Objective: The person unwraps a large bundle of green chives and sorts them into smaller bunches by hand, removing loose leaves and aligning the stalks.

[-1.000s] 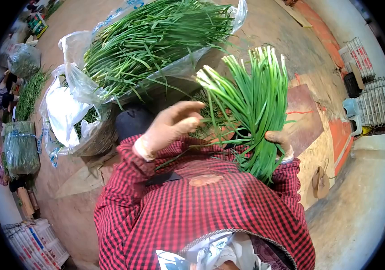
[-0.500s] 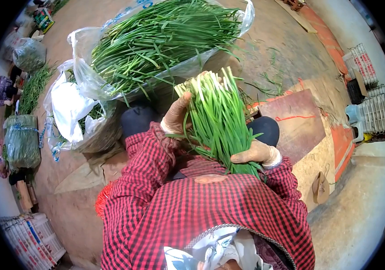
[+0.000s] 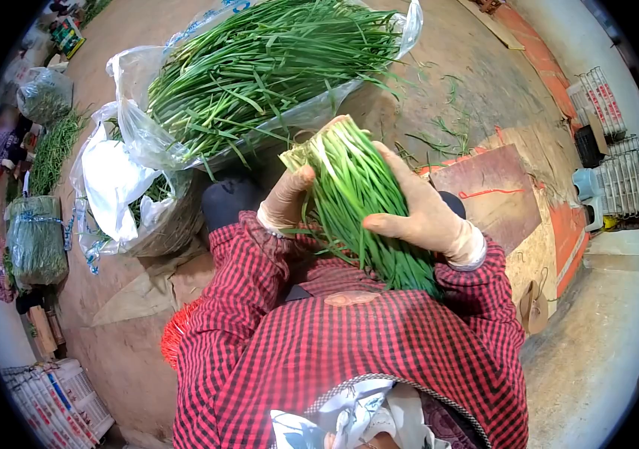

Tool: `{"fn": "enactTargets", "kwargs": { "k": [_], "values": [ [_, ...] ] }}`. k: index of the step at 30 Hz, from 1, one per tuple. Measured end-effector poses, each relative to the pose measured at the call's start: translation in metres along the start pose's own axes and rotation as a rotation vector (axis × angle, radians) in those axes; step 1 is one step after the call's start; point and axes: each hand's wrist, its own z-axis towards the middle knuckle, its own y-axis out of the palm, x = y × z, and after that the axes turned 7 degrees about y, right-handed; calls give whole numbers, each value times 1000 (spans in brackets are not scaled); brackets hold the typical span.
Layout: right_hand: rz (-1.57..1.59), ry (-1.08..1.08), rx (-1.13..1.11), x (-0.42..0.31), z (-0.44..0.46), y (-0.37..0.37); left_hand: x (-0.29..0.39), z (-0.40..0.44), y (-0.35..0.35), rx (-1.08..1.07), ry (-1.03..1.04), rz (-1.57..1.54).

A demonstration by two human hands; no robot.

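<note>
A bundle of green stalks with pale ends (image 3: 357,179) lies across my lap, its pale ends pointing up and away from me. My left hand (image 3: 287,197), gloved, is wrapped around the left side of the bundle near the pale ends; some of its fingers are hidden behind the stalks. On the right side, my right hand (image 3: 425,213), also gloved, holds the bundle with the thumb across its front. Beyond my hands a large heap of the same green stalks (image 3: 282,67) rests on an open clear plastic bag (image 3: 136,127).
A brown board (image 3: 484,191) with a red string lies on the floor at right. White crates (image 3: 626,176) stand at the far right, others (image 3: 57,400) at lower left. Wrapped green bundles (image 3: 35,239) and people (image 3: 5,138) are along the left edge.
The bundle has moved left and in front of me. My left hand has come onto it from the left. My right hand has slid up from the leafy part towards the pale ends.
</note>
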Motion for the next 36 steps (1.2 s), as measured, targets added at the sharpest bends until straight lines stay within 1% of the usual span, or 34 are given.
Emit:
{"fn": "enactTargets", "kwargs": {
  "k": [1,2,3,4,5,7,8,9,11,13,15,17,18,19,20,21,22,23,24,25,26,27,29,30,31,33,34,35,36],
  "values": [
    [1,0,0,-4,4,2,0,6,-5,-47,50,52],
    [-61,110,-58,-11,8,3,0,11,-9,-93,99,103],
    [-122,221,-118,-15,11,2,2,11,-9,-90,99,103],
    [-83,174,-134,-3,14,4,6,10,-8,-88,77,110],
    [-82,175,-137,6,15,7,8,9,-8,-87,55,116],
    [476,183,-311,15,17,11,9,10,-10,-87,41,147],
    [511,220,-367,15,15,7,8,9,-8,-97,36,111],
    [513,225,-367,16,15,6,8,9,-3,-107,30,75],
    [584,323,-422,19,14,8,6,10,4,-80,45,76],
    [608,336,-407,24,17,11,4,13,2,-104,63,26],
    [561,345,-433,30,20,13,6,17,-2,-105,73,0],
    [555,325,-399,33,20,20,12,17,-9,-123,-53,194],
    [553,295,-370,39,23,23,10,16,1,-20,16,163],
    [549,262,-340,42,25,25,7,19,-4,29,42,189],
    [561,310,-315,42,26,23,8,22,-6,62,96,205],
    [630,308,-333,41,27,23,12,23,-7,92,150,223],
    [610,269,-349,35,25,20,22,23,0,141,211,250],
    [588,227,-366,31,23,16,37,19,10,235,227,278],
    [594,226,-362,38,20,15,53,19,5,278,321,321],
    [472,198,-383,53,17,11,72,19,0,268,456,355],
    [348,167,-405,66,12,7,93,17,-16,240,570,301],
    [267,250,-408,74,7,-1,117,13,-27,183,632,229],
    [227,644,-429,101,-1,-15,157,-2,-29,256,710,183],
    [-87,608,-288,106,-4,-19,173,-8,-32,246,753,208],
    [-395,561,-138,111,-7,-24,186,-13,-29,260,752,192],
    [-343,289,202,148,2,-36,196,-19,-24,330,809,263],
    [-127,330,251,107,10,-43,198,-20,-23,328,812,269],
    [1,193,310,101,21,-47,199,-21,-24,387,820,305],
    [169,181,327,75,26,-47,200,-20,-24,442,828,338]
  ]
}}
